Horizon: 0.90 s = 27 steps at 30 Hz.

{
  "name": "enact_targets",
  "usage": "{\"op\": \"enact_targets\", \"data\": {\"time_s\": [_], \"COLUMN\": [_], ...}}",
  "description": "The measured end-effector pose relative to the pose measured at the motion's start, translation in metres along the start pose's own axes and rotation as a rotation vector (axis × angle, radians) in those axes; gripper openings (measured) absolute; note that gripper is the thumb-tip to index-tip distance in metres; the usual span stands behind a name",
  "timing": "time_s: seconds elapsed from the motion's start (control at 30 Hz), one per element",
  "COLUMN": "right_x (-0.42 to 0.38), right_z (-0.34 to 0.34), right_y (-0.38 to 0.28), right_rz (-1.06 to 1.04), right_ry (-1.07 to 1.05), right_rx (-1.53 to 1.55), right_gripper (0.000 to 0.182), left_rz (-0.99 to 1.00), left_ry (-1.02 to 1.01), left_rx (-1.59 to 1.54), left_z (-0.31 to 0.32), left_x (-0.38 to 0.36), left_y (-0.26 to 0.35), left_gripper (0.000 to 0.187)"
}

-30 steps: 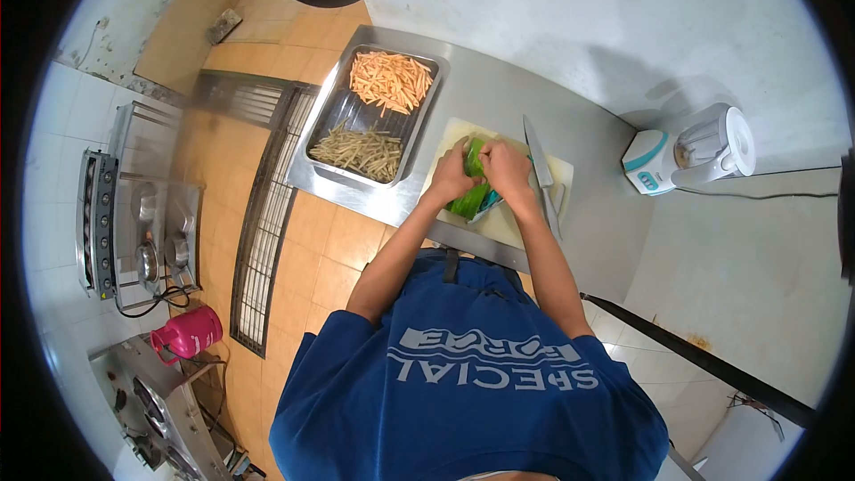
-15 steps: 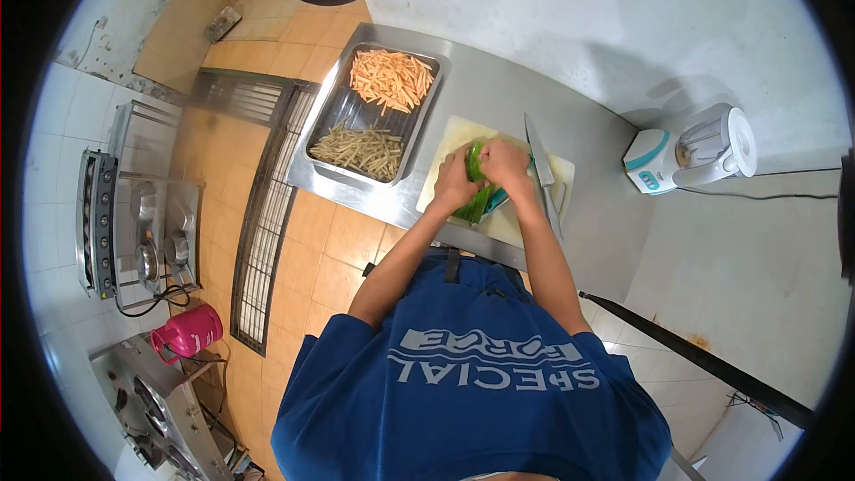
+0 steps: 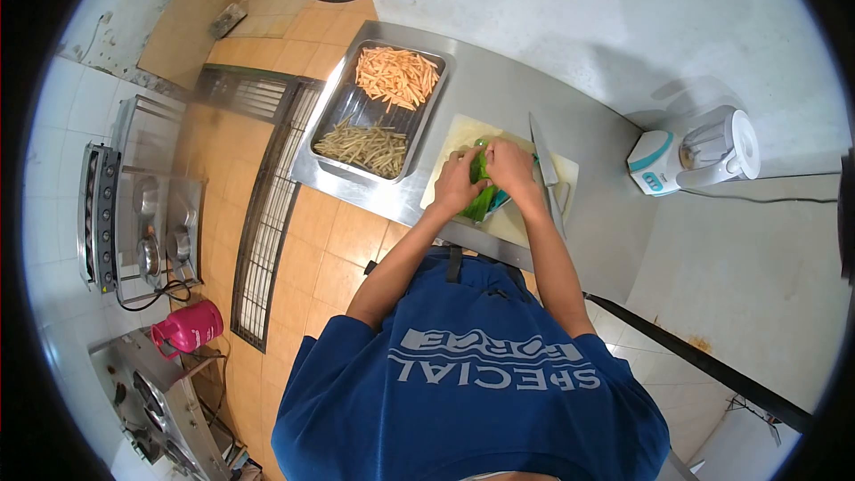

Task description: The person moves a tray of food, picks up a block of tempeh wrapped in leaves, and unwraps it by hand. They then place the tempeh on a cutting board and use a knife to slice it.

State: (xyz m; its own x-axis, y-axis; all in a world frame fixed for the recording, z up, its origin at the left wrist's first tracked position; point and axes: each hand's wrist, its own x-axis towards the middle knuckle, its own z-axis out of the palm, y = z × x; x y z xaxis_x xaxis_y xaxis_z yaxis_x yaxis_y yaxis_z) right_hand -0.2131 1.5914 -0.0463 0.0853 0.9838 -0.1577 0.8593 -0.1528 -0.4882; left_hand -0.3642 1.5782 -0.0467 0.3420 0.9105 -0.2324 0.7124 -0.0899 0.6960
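A bunch of long green vegetables lies on the pale cutting board at the counter's front edge. My left hand is curled over its left side, fingers pressed down on it. Against the upper right of the greens, my right hand is closed in a pinch, its fingertips close to the left thumb. Part of a teal item shows beneath my right hand and wrist; the rest is hidden. A large knife rests along the board's right side, beside my right forearm.
Left of the board, a metal tray holds orange strips and pale green strips. A white and teal blender stands by the wall at the right. Shelving, a pink gas cylinder and a stove are at the far left.
The view has shifted slightly, so the counter sits a little further right. Both hands stay at the greens, with only a small shift of the fingers.
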Motion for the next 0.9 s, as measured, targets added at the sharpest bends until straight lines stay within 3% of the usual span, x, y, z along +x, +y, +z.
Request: {"op": "enact_targets", "data": {"time_s": [0.3, 0.9], "right_x": [-0.011, -0.013], "right_z": [0.007, 0.007], "right_y": [-0.003, 0.002], "right_rz": [-0.008, 0.000], "right_ry": [0.142, 0.143], "right_rx": [0.061, 0.090], "right_gripper": [0.020, 0.015], "left_rz": [0.019, 0.018], "left_ry": [-0.001, -0.025], "left_rx": [0.021, 0.063], "left_z": [-0.002, -0.003], "left_x": [-0.001, 0.000], "left_y": [-0.002, 0.000], "left_gripper": [0.077, 0.079]}}
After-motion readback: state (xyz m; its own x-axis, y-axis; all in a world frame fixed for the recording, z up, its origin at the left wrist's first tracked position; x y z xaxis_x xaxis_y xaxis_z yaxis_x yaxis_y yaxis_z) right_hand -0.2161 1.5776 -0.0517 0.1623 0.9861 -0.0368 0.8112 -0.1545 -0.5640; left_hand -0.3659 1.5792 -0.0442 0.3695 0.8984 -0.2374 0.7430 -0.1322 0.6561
